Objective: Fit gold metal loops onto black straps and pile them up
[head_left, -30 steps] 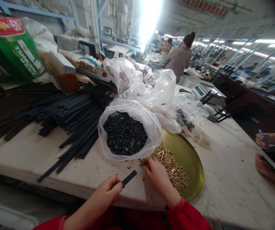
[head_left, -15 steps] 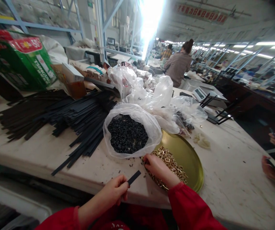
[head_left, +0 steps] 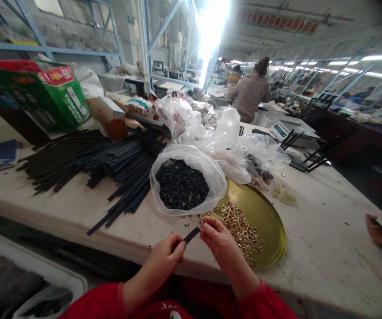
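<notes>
My left hand [head_left: 167,255] is closed around a short black strip [head_left: 192,235], whose free end points up and right. That end reaches the fingertips of my right hand [head_left: 222,243], which are pinched together. A bit of gold shows at those fingertips, seemingly a small buckle mostly hidden by them. Just beyond my right hand, many small gold buckles [head_left: 239,223] lie heaped on a round gold tray [head_left: 272,221]. An open clear plastic bag [head_left: 218,188] stands behind my hands, holding a mass of small black loops [head_left: 181,184].
Long black strips [head_left: 121,164] are piled at the left on the pale table [head_left: 313,248]. Plastic bags [head_left: 226,126], a green box [head_left: 56,102] and a scale [head_left: 280,131] stand behind. At the right edge, another person's hand [head_left: 379,232] holds a dark object.
My right hand has drawn back from the gold buckles to the black strip's free end. My left hand has moved slightly right and up with the strip.
</notes>
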A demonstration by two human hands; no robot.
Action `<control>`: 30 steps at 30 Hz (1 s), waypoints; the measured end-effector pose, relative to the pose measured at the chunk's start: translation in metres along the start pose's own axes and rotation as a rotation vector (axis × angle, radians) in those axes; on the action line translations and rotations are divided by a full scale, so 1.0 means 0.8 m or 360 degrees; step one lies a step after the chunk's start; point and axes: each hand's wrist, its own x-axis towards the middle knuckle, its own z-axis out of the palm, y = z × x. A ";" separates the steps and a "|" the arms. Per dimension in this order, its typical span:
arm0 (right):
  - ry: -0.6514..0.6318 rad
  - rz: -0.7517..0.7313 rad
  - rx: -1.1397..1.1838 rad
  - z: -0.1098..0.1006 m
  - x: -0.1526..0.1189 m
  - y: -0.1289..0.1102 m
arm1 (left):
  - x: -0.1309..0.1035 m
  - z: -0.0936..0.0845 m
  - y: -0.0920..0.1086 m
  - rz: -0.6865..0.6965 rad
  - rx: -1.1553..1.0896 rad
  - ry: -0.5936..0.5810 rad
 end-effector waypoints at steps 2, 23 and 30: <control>0.0089 0.0214 0.0481 0.015 -0.012 0.006 | -0.001 -0.003 0.004 0.0035 0.0079 0.0055; -0.0058 0.0052 -0.0183 0.064 -0.033 0.063 | -0.006 -0.034 -0.019 -0.0110 -0.0267 -0.0218; -0.0062 0.0024 -0.0291 0.068 -0.034 0.059 | -0.007 -0.037 -0.017 -0.0239 -0.0378 -0.0236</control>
